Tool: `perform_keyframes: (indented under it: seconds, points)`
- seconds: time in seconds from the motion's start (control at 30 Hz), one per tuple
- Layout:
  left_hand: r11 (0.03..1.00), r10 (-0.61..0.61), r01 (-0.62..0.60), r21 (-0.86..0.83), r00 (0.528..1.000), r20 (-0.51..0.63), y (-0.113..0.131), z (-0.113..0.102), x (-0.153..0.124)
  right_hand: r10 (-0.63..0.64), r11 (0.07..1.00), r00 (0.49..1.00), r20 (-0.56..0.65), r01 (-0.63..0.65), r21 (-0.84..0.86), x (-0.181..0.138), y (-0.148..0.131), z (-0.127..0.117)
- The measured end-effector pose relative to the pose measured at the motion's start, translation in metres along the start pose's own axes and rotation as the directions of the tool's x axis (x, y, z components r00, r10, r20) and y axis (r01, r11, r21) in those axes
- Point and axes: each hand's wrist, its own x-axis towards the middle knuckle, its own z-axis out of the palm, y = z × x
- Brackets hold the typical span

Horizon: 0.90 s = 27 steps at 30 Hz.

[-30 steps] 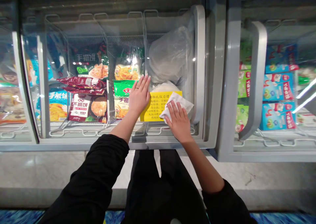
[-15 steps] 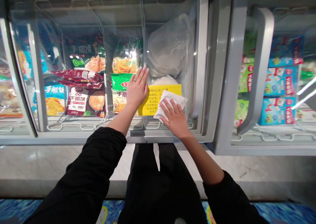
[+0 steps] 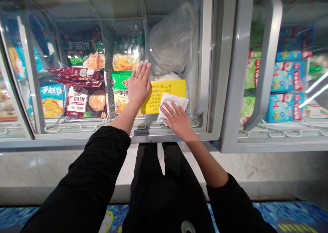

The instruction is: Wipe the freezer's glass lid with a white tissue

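Bracing L hand [image 3: 138,86] open-palmed on freezer lid [image 3: 206,55] for balance, pinning white cloth [image 3: 173,101] to glass w/ R hand [image 3: 178,120] splayed flat, not clenched, over yellow notice [image 3: 167,87], apparently stuck underneath.

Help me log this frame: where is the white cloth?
Head view, just right of centre: the white cloth lies on the freezer glass under the right hand, overlapping the yellow notice.

Under my right hand [image 3: 178,120] the white wipe [image 3: 172,103] looks soft, matt and creased. The freezer lid [image 3: 123,24] is smooth, glossy glass in a satin grey plastic frame [image 3: 206,55]. The yellow notice [image 3: 170,86] is matt paper, and the food packets [image 3: 85,101] are shiny plastic film.
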Motion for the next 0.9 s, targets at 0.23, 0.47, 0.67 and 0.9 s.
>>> perform_keyframes:
  seconds: [0.23,0.47,0.67,0.9]
  points:
    - [0.999,-0.044,0.044,-0.015,0.999,-0.024,0.005,0.012,-0.004,0.234,0.972,0.97,-0.071,-0.236,-0.018,-0.007,-0.003,0.002]
    - [0.992,-0.128,0.128,0.008,0.992,0.015,0.043,0.025,-0.055,0.094,0.996,0.995,-0.039,-0.094,0.011,-0.018,-0.015,0.008]
    - [0.974,-0.219,0.218,0.067,0.976,0.018,0.065,0.037,-0.103,0.23,0.973,0.967,-0.11,-0.229,0.024,-0.045,0.004,0.008]
    - [0.977,-0.204,0.206,0.05,0.978,-0.044,0.064,0.044,-0.104,0.199,0.979,0.978,-0.059,-0.196,0.051,-0.019,-0.032,0.016]
